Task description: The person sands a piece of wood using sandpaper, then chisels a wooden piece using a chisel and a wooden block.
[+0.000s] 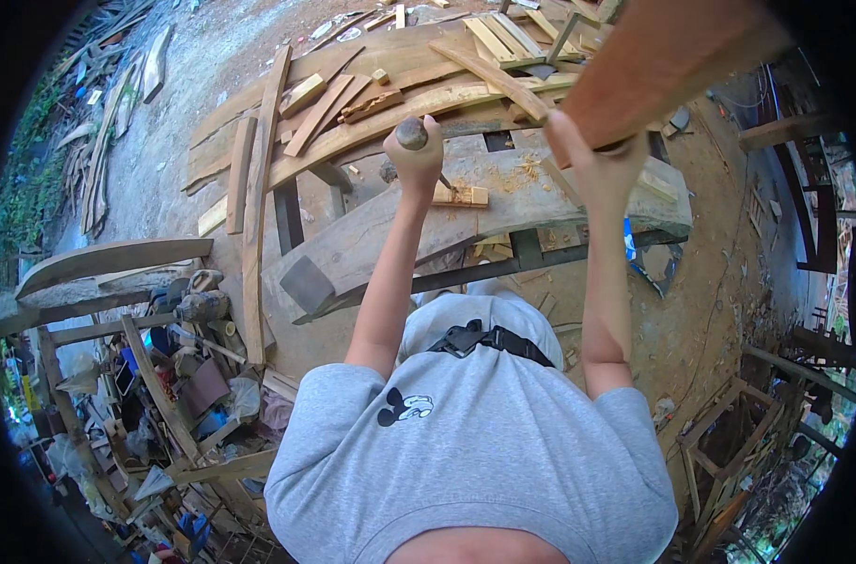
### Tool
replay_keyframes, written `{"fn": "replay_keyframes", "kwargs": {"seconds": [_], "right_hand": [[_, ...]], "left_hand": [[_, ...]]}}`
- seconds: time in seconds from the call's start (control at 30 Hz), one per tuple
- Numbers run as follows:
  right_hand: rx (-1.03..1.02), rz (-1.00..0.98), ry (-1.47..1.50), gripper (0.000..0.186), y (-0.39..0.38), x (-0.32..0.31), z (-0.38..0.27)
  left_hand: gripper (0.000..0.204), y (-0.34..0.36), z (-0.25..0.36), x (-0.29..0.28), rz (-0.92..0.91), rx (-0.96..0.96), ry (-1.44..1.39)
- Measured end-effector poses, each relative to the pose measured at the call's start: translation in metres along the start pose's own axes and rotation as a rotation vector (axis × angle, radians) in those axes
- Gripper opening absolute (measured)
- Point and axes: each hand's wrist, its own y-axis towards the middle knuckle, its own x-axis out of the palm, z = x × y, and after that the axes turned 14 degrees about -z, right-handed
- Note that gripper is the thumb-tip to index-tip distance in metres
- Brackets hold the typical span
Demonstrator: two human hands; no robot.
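My left hand [415, 160] is closed around the round wooden handle of a chisel-like tool [411, 133]. Its thin blade slants down to a small pale wood block [466, 195], which lies on a thick grey timber beam [353, 254]. My right hand [580, 162] grips one end of a reddish-brown wooden board [653, 61]. The board is raised above the beam and points up toward the right. Wood chips lie on the beam between my hands.
Planks and offcuts [353, 113] are piled behind the beam, and a long thin plank [256, 202] leans at the left. Tools and scrap clutter [179, 376] fills the lower left. A wooden frame [719, 442] stands at the lower right on dirt ground.
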Motion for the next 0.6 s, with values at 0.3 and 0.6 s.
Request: {"fn": "replay_keyframes", "kwargs": {"seconds": [0.3,0.6], "right_hand": [[-0.121,-0.211,-1.002,0.069,0.015,-0.004,0.005],[-0.138,-0.365,-1.296,0.054,0.0,-0.004,0.009]], "left_hand": [[0.026,0.004,0.003,0.005,0.017,0.065,0.029],[0.029,0.003,-0.005,0.008,0.037,0.219,0.052]]}}
